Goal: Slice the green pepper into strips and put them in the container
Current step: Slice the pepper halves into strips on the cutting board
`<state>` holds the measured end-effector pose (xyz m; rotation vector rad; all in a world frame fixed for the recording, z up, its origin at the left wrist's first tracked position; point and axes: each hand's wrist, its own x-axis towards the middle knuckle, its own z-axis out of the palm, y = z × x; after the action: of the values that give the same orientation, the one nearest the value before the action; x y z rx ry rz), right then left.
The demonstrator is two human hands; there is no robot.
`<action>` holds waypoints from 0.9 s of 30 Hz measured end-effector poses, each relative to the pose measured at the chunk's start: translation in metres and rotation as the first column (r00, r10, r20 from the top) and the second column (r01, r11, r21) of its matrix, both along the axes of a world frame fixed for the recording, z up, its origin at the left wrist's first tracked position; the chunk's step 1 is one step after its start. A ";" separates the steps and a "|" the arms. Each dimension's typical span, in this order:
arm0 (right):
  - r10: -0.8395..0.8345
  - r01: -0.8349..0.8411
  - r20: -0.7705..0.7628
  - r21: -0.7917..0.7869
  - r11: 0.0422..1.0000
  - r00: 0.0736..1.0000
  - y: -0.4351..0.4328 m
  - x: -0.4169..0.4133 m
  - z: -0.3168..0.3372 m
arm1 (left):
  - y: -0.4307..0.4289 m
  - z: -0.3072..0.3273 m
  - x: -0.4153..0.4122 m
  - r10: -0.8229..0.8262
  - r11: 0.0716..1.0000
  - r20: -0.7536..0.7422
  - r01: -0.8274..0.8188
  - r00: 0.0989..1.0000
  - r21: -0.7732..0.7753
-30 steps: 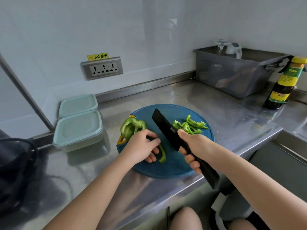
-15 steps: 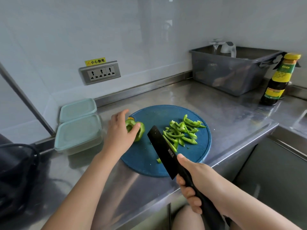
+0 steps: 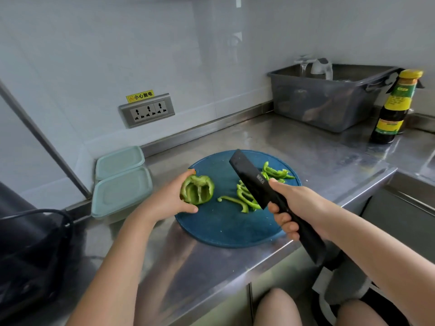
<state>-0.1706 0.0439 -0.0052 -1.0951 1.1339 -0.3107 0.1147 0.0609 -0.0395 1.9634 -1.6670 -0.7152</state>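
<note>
1. Green pepper: one hollow, open piece is at the left edge of the round blue cutting board, cupped in the left grip. I cannot tell whether it rests on the board or is held just above it.
2. Its cut side faces the camera, showing pale ribs inside a bright, glossy green wall.
3. Thin curved strips lie in a loose heap on the right half of the board, partly hidden behind the knife.
4. The green pepper looks light, with a crisp wall that is stiff yet springy. The waxy skin is likely slippery, and a domed piece would probably rock under a blade.
5. It would likely handle best pressed flat with the skin down, held on the part away from the cut with the fingertips tucked back.
6. The left grip curls round the back of the piece, with the thumb under its near edge.
7. The right grip is wrapped round the knife's black handle. The blade is raised over the strips and points away.
8. Two pale green containers stand on the desk left of the board, by the wall. Their lids seem to be on, so one needs opening first.
</note>
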 end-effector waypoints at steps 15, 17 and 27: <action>0.195 -0.193 -0.005 0.119 0.974 0.981 0.023 0.010 -0.028 | 0.034 0.007 -0.011 0.067 0.996 0.089 -0.062 0.994 -0.064; 0.158 -0.157 0.001 0.113 0.981 0.987 0.017 0.004 -0.028 | 0.033 0.007 -0.019 0.054 0.997 0.109 -0.047 0.993 -0.061; 0.029 -0.126 -0.226 -0.428 0.895 0.974 0.042 0.020 -0.029 | 0.044 0.018 -0.047 -0.033 0.999 0.172 0.032 0.985 0.010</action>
<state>-0.1505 0.0861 -0.0341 -1.6036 1.2390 -0.4053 0.0681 0.1045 -0.0212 2.0578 -1.8019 -0.5781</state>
